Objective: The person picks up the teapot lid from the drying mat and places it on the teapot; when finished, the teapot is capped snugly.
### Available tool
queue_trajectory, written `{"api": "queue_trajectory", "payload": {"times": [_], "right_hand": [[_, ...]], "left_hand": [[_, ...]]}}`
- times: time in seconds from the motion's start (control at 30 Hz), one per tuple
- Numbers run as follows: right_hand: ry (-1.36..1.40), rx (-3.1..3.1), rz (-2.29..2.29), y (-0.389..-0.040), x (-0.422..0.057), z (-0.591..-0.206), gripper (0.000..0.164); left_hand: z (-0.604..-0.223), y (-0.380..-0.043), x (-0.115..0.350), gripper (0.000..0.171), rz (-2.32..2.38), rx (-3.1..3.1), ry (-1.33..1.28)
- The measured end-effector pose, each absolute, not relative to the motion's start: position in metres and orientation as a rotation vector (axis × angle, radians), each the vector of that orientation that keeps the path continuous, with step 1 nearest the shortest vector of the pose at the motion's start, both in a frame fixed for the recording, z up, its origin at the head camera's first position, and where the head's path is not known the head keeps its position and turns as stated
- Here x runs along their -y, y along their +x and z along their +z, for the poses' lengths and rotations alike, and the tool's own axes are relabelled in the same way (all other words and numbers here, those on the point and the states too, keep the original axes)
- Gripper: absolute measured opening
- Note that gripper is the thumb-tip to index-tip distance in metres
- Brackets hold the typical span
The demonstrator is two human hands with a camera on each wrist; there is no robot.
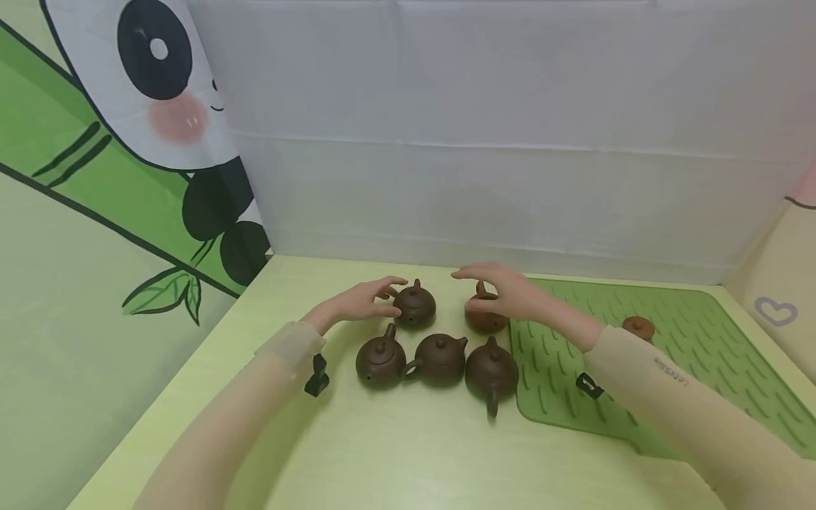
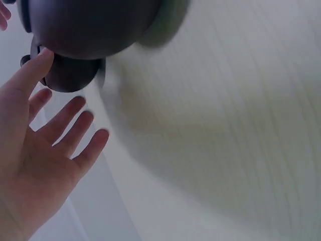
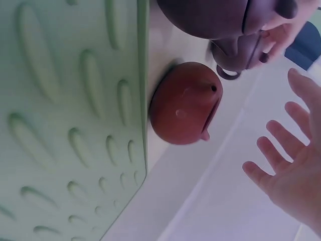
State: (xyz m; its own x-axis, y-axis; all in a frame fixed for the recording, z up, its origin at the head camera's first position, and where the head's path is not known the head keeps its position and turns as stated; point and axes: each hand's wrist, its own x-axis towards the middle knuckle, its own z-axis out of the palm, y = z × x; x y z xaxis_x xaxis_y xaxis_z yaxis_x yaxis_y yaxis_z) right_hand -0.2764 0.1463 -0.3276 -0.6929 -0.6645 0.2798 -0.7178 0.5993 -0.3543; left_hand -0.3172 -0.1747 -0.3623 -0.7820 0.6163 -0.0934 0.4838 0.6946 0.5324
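My left hand is beside the back-left dark brown teapot, fingers spread and thumb at its near side; whether it touches is unclear. In the left wrist view, the thumb overlaps that teapot. My right hand hovers over the reddish-brown teapot, hiding part of it. The right wrist view shows this teapot standing apart from the right hand, whose fingers are spread and hold nothing. In front stand three dark teapots, left, middle and right.
A green textured mat covers the right side of the pale table. On it lies a small reddish-brown round piece resembling a teapot lid. A white cloth wall rises behind the table, and a printed panel stands at left.
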Motion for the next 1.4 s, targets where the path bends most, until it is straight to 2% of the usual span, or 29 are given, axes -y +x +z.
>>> {"api": "queue_trajectory", "payload": {"times": [0.27,0.73,1.0,1.23,1.4], "right_hand": [[1.122,2.658,0.737,-0.253,-0.18,-0.333,0.059],[0.968,2.605,0.706,-0.223,-0.245,-0.34,0.063],[0.829,2.512,0.64,-0.221,-0.29,-0.356,0.069],[0.787,2.526,0.671,-0.222,-0.328,-0.368,0.066],[0.708,2.611,0.66,-0.226,-0.354,-0.375,0.062]], "left_hand": [[-0.348,-0.316,0.154,0.066,0.586,-2.79,1.086],[-0.343,-0.309,0.09,0.058,0.315,-2.789,1.251],[-0.35,-0.315,0.066,0.06,0.239,-2.78,1.242],[-0.357,-0.327,0.055,0.063,0.257,-2.782,1.207],[-0.357,-0.33,0.048,0.056,0.361,-2.699,1.236]]}}
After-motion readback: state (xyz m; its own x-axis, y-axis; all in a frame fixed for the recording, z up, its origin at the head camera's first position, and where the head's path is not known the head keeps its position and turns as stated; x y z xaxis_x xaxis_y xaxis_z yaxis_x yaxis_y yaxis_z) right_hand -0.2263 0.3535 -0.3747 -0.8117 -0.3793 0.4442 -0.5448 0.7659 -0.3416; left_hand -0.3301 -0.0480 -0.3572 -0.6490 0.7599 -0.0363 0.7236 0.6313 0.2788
